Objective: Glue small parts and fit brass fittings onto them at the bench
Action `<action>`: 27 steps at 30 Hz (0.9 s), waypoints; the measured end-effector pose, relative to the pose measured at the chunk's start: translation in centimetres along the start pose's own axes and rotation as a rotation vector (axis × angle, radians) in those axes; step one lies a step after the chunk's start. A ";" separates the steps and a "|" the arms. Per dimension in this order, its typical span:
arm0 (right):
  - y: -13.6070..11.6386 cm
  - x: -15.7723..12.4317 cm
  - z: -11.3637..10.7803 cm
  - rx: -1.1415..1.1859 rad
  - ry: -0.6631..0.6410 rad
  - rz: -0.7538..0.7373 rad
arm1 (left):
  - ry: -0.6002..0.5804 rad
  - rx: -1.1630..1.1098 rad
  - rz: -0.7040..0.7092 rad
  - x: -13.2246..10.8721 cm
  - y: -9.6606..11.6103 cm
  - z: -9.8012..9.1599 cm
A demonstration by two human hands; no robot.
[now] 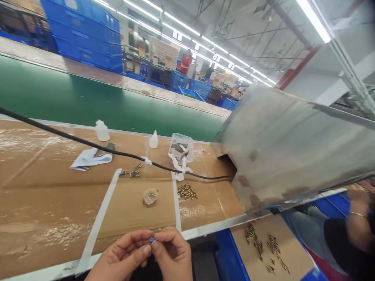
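My left hand [121, 255] and my right hand [172, 253] meet at the bench's near edge, their fingertips pinching a small blue connector [152, 240]. Beyond them, a scatter of brass terminals [187, 191] lies on the cardboard bench cover [137, 207]. A small clear cup [150, 196] stands to the left of that scatter. Several blue-and-metal small parts [131, 173] lie further left, and a clear plastic box [181, 148] holding white-wrapped pieces sits behind them. Neither hand touches any of these.
A black cable [96, 146] crosses the bench into a dented metal hood [293, 148]. White bottles [102, 130] and a ribbon cable [91, 159] lie behind. A green conveyor belt [88, 97] runs beyond. At right, a co-worker's arm [356, 222] sits above a cardboard-lined blue tray [263, 246].
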State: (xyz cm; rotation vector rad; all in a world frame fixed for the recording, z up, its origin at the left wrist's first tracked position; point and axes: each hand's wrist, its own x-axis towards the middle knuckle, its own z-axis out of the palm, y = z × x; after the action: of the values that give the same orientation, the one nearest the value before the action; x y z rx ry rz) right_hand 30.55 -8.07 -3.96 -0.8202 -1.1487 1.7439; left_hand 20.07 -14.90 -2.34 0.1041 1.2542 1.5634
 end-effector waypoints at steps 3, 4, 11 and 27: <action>0.2 0.0 0.3 0.055 -0.010 0.076 | 0.006 0.024 0.027 -0.5 0.7 0.8; 0.3 0.0 0.4 0.078 -0.012 0.110 | 0.013 0.035 0.038 -0.6 0.7 0.9; 0.7 0.3 1.1 0.212 -0.009 0.261 | 0.023 0.071 0.204 0.5 -0.5 -0.1; 0.7 1.3 1.2 -0.347 -0.139 -0.283 | 0.054 0.149 0.313 1.6 -0.2 -2.2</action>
State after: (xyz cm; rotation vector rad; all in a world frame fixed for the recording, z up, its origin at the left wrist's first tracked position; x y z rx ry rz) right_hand 28.77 -7.44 -4.23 -0.7033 -1.6081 1.4054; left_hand 18.11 -15.14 -4.26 0.3713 1.4490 1.7450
